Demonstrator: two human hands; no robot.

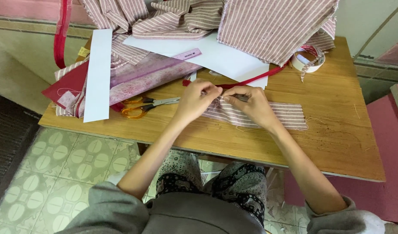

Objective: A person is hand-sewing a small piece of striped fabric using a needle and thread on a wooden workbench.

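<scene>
Both your hands meet over the narrow strip of pink-and-white striped cloth [268, 115] lying flat on the wooden table [337, 143], just right of the frame's centre. Your left hand [194, 100] pinches the strip's upper edge with thumb and fingers pressed together. Your right hand [251, 104] is closed too, apparently around a small dark tool whose tip meets the cloth between the hands; what the tool is I cannot tell.

You seem to be working along that top edge, perhaps picking at a seam or thread there. The next move calls for steady tension from the left pinch and small, careful motions from the right.

The strip is long and thin, striped across its width, with frayed edges and loose threads at its right end. Its left part is hidden under your hands.

A thin red cord [251, 80] runs from between your hands up toward the white tape roll [309, 60] in the upper right. Orange-handled scissors [142, 106] lie just left of your left hand. More striped fabric [268, 26], white paper sheets [98, 73] and a pink ruler [188, 54] fill the top of the frame.
</scene>
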